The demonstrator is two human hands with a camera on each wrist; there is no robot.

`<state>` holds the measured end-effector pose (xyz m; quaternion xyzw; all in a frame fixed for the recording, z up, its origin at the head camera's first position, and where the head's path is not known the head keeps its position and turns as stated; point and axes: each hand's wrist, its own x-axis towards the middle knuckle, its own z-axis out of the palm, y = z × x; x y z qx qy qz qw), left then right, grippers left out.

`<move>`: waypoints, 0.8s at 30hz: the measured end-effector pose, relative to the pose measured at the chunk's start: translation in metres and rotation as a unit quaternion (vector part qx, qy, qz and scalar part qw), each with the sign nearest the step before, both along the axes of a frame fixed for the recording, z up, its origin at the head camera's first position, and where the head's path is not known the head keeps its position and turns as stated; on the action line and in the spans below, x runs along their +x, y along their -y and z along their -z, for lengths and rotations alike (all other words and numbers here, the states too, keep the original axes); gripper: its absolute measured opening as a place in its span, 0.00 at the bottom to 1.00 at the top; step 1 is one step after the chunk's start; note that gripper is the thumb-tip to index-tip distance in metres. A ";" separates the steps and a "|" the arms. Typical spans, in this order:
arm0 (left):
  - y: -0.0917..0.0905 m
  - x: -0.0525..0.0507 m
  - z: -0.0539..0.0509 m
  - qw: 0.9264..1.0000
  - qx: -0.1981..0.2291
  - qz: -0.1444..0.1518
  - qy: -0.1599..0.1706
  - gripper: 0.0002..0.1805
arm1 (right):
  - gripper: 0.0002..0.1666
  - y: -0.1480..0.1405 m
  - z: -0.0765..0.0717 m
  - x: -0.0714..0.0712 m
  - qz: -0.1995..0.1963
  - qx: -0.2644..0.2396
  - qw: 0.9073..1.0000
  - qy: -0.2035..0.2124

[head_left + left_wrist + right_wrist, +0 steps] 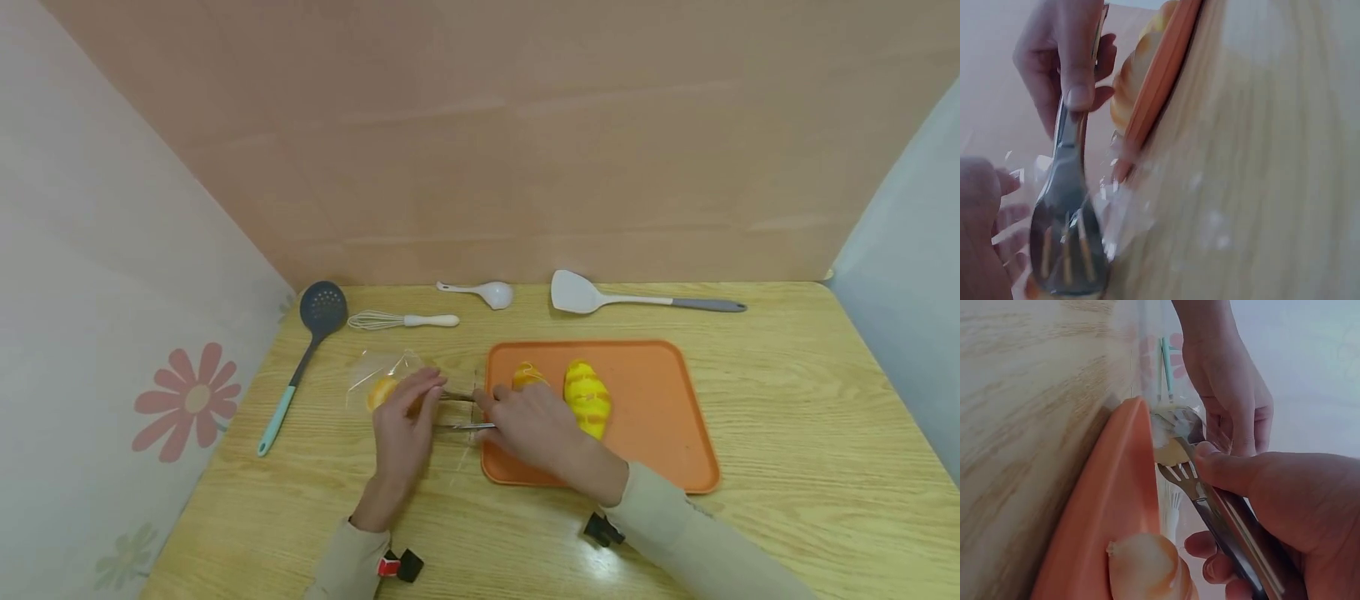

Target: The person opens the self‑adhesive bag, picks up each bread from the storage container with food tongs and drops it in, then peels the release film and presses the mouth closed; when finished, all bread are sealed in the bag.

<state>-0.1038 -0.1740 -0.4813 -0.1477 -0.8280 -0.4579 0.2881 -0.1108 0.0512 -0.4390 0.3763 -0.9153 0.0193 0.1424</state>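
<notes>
My right hand (532,421) grips a pair of metal tongs (1067,181) with slotted ends, the thumb along one arm. The tongs point left, past the tray's edge, into a clear plastic bag (362,377). At the bag's mouth, my left hand (405,425) holds the film between curled thumb and fingers. A yellow-orange bread piece (381,392) lies in the far left part of the bag, partly hidden by that hand. Two bread rolls rest on the orange tray (652,425): a striped yellow roll (587,400) and a smaller roll (528,374), half covered by my right hand.
Along the back of the wooden table lie a whisk (405,320), a white ladle (495,294) and a white spatula (577,293) with a grey handle. A dark skimmer (324,310) with a mint handle lies at the left. Walls stand behind and at both sides.
</notes>
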 end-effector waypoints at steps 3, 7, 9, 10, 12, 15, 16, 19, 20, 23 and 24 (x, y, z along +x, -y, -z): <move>0.006 -0.003 -0.005 0.999 -0.049 0.010 0.016 0.09 | 0.31 -0.003 -0.003 0.002 -0.001 0.000 1.000 0.008; 0.018 -0.010 -0.015 0.995 -0.081 0.041 0.050 0.12 | 0.32 -0.008 -0.005 0.004 0.001 -0.003 1.000 0.008; 0.024 -0.015 -0.020 0.991 -0.101 0.053 0.070 0.13 | 0.32 -0.009 -0.004 0.004 0.000 -0.005 1.000 0.003; 0.027 -0.017 -0.023 0.988 -0.114 0.057 0.083 0.13 | 0.32 -0.010 -0.004 0.004 -0.001 -0.007 1.000 0.000; 0.034 -0.024 -0.028 0.981 -0.144 0.070 0.113 0.14 | 0.32 -0.011 -0.003 0.005 -0.003 -0.010 1.000 -0.002; 0.041 -0.034 -0.037 0.962 -0.182 0.114 0.167 0.14 | 0.33 -0.012 -0.002 0.006 -0.004 -0.009 1.000 -0.002; 0.043 -0.037 -0.039 0.956 -0.192 0.130 0.178 0.14 | 0.33 -0.013 -0.002 0.006 -0.003 -0.008 1.000 -0.001; 0.046 -0.049 -0.046 0.941 -0.211 0.174 0.199 0.15 | 0.33 -0.013 -0.002 0.006 -0.002 -0.005 1.000 0.001; 0.047 -0.054 -0.047 0.936 -0.219 0.185 0.202 0.15 | 0.33 -0.013 -0.003 0.006 -0.002 -0.003 1.000 0.001; 0.046 -0.068 -0.048 0.918 -0.269 0.201 0.211 0.15 | 0.32 -0.013 -0.003 0.005 -0.003 -0.005 1.000 -0.002; 0.046 -0.073 -0.047 0.909 -0.288 0.206 0.219 0.14 | 0.32 -0.013 -0.003 0.005 -0.004 -0.005 1.000 -0.004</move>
